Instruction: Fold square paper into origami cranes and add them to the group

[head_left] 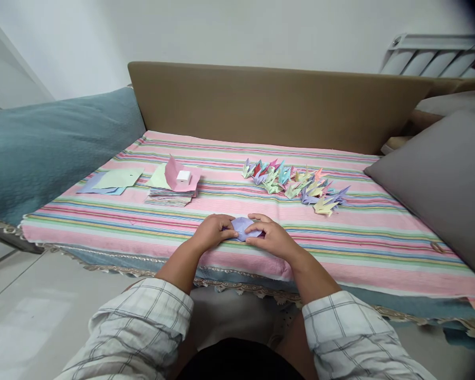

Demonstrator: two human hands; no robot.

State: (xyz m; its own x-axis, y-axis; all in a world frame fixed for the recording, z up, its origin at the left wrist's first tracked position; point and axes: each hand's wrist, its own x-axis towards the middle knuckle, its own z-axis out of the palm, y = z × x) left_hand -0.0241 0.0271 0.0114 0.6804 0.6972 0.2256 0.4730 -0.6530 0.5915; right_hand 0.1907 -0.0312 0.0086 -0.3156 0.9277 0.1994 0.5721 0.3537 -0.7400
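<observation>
Plaid sleeves (142,316), rolled up, frame both forearms. Left hand (215,231) pinches the left side of a lavender paper (242,228), thumb on top; right hand (276,238) grips its right side with the fingertips. Said paper lies at the near edge of the striped cloth (221,198), not crane-shaped; its fold count cannot be determined. Finished work: a cluster of multicolored origami cranes (294,188), beyond and to the right. Unworked, by appearance: a paper stack (170,197) topped by a white block (183,177), and loose pastel sheets (119,178) farther left.
</observation>
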